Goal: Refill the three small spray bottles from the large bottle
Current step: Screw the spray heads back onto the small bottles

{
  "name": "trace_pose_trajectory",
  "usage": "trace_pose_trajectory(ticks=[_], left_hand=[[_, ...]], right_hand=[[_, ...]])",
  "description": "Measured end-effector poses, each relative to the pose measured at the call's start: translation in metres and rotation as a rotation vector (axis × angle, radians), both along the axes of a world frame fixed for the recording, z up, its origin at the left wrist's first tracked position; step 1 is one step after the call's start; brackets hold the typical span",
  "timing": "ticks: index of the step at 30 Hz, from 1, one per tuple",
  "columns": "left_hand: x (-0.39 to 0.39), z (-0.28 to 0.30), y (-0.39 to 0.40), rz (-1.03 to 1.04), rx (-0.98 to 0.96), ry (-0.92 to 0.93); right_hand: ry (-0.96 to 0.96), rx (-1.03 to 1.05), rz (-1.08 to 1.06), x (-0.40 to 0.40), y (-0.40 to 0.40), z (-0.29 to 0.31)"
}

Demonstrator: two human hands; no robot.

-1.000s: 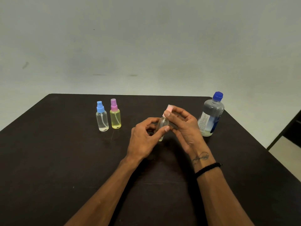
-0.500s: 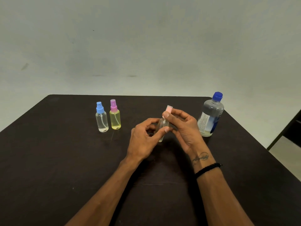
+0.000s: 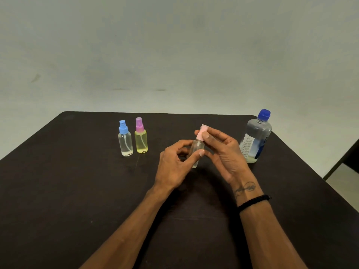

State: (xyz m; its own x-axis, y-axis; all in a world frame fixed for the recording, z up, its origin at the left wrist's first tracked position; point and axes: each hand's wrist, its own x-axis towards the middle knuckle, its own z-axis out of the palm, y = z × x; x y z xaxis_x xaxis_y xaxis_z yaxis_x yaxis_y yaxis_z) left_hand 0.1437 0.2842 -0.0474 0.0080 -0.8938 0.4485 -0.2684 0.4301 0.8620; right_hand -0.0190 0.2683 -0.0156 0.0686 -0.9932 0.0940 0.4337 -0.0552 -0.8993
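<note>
Above a dark table [image 3: 81,191], the left hand [image 3: 174,167] grips a clear spray bottle [image 3: 197,147] while the right hand [image 3: 225,152] pinches its pink cap [image 3: 202,133].

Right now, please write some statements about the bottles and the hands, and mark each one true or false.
1. The left hand holds the body of the small clear bottle. True.
2. The right hand pinches its pink spray cap. True.
3. The large bottle has its blue cap off. False: the cap is on.
4. The blue-capped bottle lies on its side. False: it stands upright beside the purple-capped yellow bottle.
</note>
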Motion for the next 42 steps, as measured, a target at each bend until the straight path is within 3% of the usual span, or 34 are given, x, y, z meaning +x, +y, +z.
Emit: trace_pose_trajectory(ticks=[8,17,30,34,42], left_hand=[[-0.001,-0.002,0.001,0.056,-0.057,-0.08],[0.001,-0.005,-0.006,-0.024,0.017,0.031],[0.005,-0.002,-0.007,-0.364,0.271,0.312],[0.004,-0.002,-0.008,-0.27,0.237,0.25],[0.003,-0.004,-0.004,0.007,-0.043,-0.035]], right_hand=[[0.078,-0.015,-0.165,0.01,0.0,-0.003],[-0.015,0.01,0.015,0.001,0.001,0.001],[-0.049,0.039,0.123,0.003,0.0,0.001],[-0.05,0.055,0.077,0.004,0.0,-0.001],[0.017,0.001,-0.059,0.016,-0.002,-0.007]])
